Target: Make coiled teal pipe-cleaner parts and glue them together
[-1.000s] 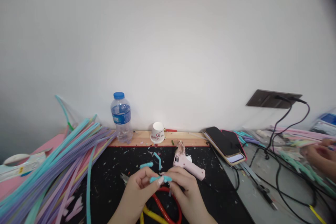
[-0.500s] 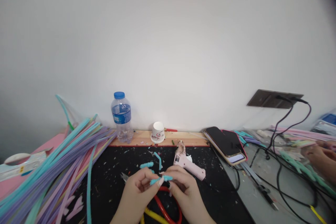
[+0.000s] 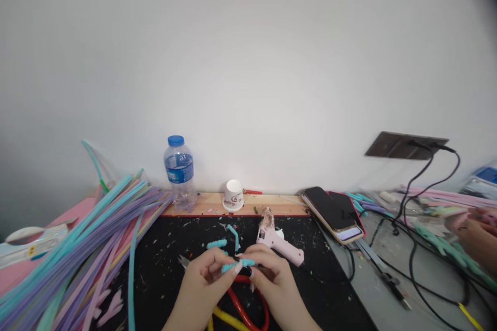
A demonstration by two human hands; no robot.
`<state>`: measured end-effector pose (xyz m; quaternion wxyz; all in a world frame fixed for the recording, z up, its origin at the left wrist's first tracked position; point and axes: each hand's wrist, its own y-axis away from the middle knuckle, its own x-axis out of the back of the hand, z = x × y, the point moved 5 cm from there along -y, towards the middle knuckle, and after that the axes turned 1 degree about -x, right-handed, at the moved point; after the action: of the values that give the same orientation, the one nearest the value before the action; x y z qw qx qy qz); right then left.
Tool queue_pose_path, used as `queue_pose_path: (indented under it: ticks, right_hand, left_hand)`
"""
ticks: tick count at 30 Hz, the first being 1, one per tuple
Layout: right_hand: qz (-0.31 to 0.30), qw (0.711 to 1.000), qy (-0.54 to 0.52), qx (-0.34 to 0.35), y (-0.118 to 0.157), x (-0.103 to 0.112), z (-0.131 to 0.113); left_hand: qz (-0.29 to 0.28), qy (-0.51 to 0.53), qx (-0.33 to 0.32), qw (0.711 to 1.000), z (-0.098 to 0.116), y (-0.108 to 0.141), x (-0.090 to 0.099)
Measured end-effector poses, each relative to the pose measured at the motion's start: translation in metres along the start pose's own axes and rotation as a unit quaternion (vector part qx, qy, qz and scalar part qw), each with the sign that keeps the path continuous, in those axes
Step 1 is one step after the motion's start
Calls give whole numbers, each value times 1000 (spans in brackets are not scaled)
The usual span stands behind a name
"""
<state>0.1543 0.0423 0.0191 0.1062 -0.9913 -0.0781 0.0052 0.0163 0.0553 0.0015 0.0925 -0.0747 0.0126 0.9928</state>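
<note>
Currently, the left hand [image 3: 205, 274] and right hand [image 3: 272, 271] pinch a short, fuzzy turquoise chenille strip [image 3: 249, 262] at six o'clock, seemingly unfinished; one coiled, fuzzy turquoise piece [image 3: 216, 243], probably formed, lies between ten and eleven o'clock from it.

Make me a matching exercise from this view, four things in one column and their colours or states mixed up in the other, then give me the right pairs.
Things:
1. Bottle
2. Glue gun
3. Craft piece
4. Cup

Descriptions:
A. Pale pink, lying on the black mat
B. White with printing
C. Standing, with a blue cap
D. Light blue, held between left hand and right hand

Right pairs: 1-C, 2-A, 3-D, 4-B
</note>
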Motion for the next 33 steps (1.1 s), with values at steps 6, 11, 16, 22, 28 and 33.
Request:
queue_pose_path:
  ticks: [6, 11, 16, 22, 28, 33]
  right_hand:
    - [-4, 1000, 25, 4, -1, 0, -4]
    - [-6, 1000, 16, 2, -2, 0, -2]
    - [-6, 1000, -20, -15, 0, 0, 2]
    - [-5, 999, -34, -36, -1, -1, 1]
    - [4, 999, -32, -42, -1, -1, 4]
    - [2, 998, -36, -48, -1, -1, 6]
  left_hand:
    - [-6, 22, 19, 1000, 1, 0, -2]
    - [-6, 17, 18, 1000, 1, -2, -2]
    - [-6, 1, 4, 1000, 4, -2, -2]
    - [2, -67, -22, 998, 9, 0, 1]
    - [-7, -117, -51, 992, 10, 1, 2]
    - [-7, -145, -63, 987, 10, 1, 3]
